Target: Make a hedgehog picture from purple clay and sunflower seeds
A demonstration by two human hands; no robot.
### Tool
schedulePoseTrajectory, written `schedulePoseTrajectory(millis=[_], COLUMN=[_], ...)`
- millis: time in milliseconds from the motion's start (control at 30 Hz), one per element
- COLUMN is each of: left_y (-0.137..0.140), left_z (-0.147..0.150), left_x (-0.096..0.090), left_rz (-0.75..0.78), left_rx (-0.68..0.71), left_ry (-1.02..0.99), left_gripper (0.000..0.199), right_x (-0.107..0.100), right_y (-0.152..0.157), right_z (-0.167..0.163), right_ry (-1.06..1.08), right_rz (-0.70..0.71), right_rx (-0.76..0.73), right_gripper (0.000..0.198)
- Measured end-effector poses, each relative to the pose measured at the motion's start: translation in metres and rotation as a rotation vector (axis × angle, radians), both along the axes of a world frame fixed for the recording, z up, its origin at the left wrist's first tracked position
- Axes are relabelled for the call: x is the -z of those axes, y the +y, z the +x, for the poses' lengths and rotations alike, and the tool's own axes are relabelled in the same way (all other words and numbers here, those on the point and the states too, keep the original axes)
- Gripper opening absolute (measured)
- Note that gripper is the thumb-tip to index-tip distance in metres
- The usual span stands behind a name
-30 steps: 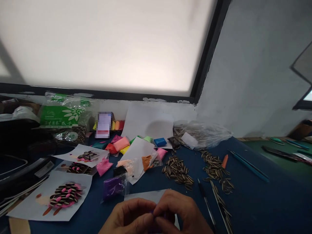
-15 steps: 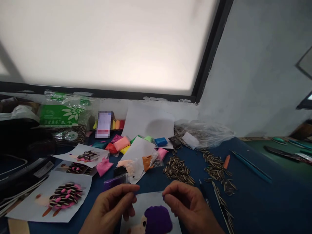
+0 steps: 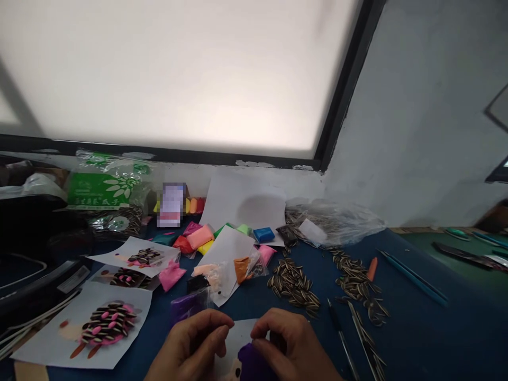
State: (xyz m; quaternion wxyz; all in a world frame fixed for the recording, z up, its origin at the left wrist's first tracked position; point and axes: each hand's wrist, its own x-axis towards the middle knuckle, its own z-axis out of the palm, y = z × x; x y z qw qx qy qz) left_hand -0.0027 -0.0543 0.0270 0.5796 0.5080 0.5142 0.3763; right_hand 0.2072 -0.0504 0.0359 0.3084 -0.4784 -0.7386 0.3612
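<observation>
My right hand (image 3: 291,344) is over the purple modelling clay (image 3: 252,362), its thumb and forefinger pinched together. A tiny purple bit of clay showed in this pinch a moment ago; now the fingertips mostly hide it. Close by on the left, my left hand (image 3: 198,346) has curled fingers, with a small gap between thumb and forefinger and nothing visible in it. Beneath both hands lies a white paper sheet (image 3: 242,330) bearing the purple clay shape and a pale clay head with a black eye (image 3: 237,372). Its lower part is cut off by the frame.
Finished hedgehog pictures (image 3: 85,333) lie at left. Bags of coloured clay (image 3: 200,238) and a purple packet (image 3: 190,304) are beyond my hands. Sunflower seed piles (image 3: 293,286), a pen (image 3: 341,338) and blue tweezers (image 3: 413,278) lie at right. A phone (image 3: 171,205) stands behind.
My hands have come closer together, the right one moving left and over the purple clay. The left thumb and forefinger have drawn nearer each other. The view has shifted slightly.
</observation>
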Motion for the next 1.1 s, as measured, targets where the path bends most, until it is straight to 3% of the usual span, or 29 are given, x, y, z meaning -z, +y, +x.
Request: schedulePoseTrajectory(millis=[133, 300, 1100], left_y=[0.006, 0.007, 0.005], left_z=[-0.008, -0.012, -0.011], left_x=[0.01, 0.02, 0.025], left_rz=[0.253, 0.455, 0.526], left_rx=[0.114, 0.127, 0.113], left_ry=[0.318, 0.57, 0.622], left_gripper=[0.027, 0.03, 0.031], right_x=[0.007, 0.015, 0.027], right_y=[0.001, 0.001, 0.003], right_z=[-0.001, -0.002, -0.004], right_ry=[-0.082, -0.162, -0.289], right_rz=[0.072, 0.194, 0.333], right_rx=[-0.033, -0.061, -0.135], right_gripper=[0.014, 0.018, 0.017])
